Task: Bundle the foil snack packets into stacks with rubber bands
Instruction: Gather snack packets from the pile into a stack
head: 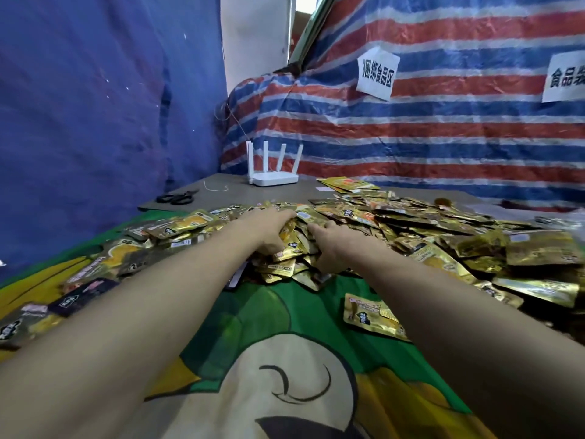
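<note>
Packets (364,217) heaped around your fingers, your left hand (269,231) curled over a clump of them, your right hand (330,245) cupped against its other side, scissors (177,198) well beyond.

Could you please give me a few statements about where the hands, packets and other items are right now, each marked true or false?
1. Both hands, left hand and right hand, are in the pile of foil packets. True.
2. The scissors lie on the green cloth. False: they lie on the grey board.
3. The white router stands behind the pile. True.
4. The router has two antennas. False: four.
</note>
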Available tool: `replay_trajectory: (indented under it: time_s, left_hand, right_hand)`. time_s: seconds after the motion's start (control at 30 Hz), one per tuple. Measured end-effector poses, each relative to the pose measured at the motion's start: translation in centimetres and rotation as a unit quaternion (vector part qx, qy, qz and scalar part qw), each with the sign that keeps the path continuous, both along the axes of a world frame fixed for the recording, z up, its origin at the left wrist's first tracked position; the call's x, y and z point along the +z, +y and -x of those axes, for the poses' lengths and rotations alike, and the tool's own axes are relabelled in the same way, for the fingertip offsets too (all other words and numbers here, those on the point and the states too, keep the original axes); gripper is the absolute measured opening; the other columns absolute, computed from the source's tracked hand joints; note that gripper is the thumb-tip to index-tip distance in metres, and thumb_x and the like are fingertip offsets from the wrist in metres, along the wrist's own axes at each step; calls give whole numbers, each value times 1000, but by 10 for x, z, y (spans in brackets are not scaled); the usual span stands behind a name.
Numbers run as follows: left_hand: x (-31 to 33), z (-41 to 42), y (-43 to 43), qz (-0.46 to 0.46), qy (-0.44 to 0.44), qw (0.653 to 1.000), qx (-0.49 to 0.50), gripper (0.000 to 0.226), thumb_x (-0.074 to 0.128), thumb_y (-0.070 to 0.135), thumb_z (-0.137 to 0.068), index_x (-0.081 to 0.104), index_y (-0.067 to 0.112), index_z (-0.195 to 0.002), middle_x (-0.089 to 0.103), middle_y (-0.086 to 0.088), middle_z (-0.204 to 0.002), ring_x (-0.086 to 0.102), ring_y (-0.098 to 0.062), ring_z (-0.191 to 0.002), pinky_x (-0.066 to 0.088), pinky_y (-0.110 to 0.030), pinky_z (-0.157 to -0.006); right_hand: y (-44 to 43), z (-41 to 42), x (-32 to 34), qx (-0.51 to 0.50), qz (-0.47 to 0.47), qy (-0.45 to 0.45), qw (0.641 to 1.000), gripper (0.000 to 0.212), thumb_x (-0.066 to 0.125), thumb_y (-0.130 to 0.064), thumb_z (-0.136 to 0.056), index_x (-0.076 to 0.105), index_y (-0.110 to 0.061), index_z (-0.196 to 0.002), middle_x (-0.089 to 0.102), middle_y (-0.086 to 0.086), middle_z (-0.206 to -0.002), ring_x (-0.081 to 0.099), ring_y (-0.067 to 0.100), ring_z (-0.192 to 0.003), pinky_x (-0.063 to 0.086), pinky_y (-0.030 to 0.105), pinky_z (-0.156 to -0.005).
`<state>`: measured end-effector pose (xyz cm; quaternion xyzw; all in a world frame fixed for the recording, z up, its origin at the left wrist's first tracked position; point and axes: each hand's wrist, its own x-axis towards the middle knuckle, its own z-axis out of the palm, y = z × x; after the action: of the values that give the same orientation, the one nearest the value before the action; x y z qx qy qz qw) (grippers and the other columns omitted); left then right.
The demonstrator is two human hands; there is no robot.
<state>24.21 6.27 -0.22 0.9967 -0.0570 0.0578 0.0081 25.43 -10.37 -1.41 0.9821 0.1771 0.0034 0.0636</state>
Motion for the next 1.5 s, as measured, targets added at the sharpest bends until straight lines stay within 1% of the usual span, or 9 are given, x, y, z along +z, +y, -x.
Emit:
replay_trajectory:
  time_s: [0.23,0.37,0.57,0.83,0.93,1.1,1.27,1.4,1.5]
  left_hand:
    - [0,34,12,129,-80,988,5,75,48,-4,-89,45,52,-138,50,-9,-148,58,-28,-107,49,-33,-69]
    - [2,61,12,177,-164,971,-9,60,48,2,-98,44,43,-141,63,-11,-127,61,-29,-100,46,-36,-73]
    - [2,102,1,303,-285,909,-1,34,51,10,-102,52,24,-133,70,-11,-98,65,-31,-84,55,-46,-72]
    - [4,140,-22,474,-370,798,30,23,55,6,-99,58,18,-119,58,14,-84,57,-4,-76,49,-28,-62]
    - [6,148,-31,536,-377,754,45,21,55,6,-99,55,25,-109,58,15,-85,59,-9,-75,48,-26,-59]
    - [11,155,-40,689,-355,628,62,21,54,6,-100,55,21,-114,63,-4,-106,66,-23,-90,60,-47,-72]
    - [-1,156,-40,775,-331,526,111,28,57,10,-100,52,27,-121,55,8,-114,53,0,-84,43,-12,-60]
    - [-18,160,-45,809,-252,523,90,35,59,13,-99,54,30,-130,58,0,-134,61,-17,-109,52,-32,-87]
    - [-28,164,-54,813,-184,552,31,26,58,11,-100,61,35,-111,70,-6,-117,68,-26,-105,58,-47,-86]
  right_hand:
    - [-25,26,11,71,-63,-75,993,63,57,1,-90,49,-24,-147,57,11,-139,57,32,-123,53,43,-96]
    - [-34,43,16,86,-104,-134,982,57,56,2,-91,58,-28,-139,65,10,-129,64,31,-111,58,45,-84]
    - [-43,71,14,92,-238,-243,936,54,57,2,-89,57,-18,-140,65,8,-125,59,30,-113,50,35,-79]
    - [-60,103,35,89,-356,-205,907,19,68,-15,-95,74,-9,-112,56,3,-98,53,20,-91,38,29,-76]
    - [-65,112,46,91,-392,-214,890,16,63,-16,-98,72,-8,-108,59,3,-97,54,20,-89,41,31,-77]
    - [-66,125,59,69,-517,-181,834,16,60,-22,-100,66,-10,-111,69,4,-100,64,18,-86,54,31,-71]
    - [-69,141,59,64,-686,68,722,22,62,-6,-96,56,-3,-117,65,15,-107,70,18,-80,56,27,-61]
    - [-65,152,46,113,-581,81,802,13,62,-2,-94,58,-11,-103,62,12,-105,65,24,-92,60,32,-71]
    - [-62,156,38,169,-593,82,783,26,70,3,-88,62,-9,-109,69,16,-107,69,29,-100,61,41,-84]
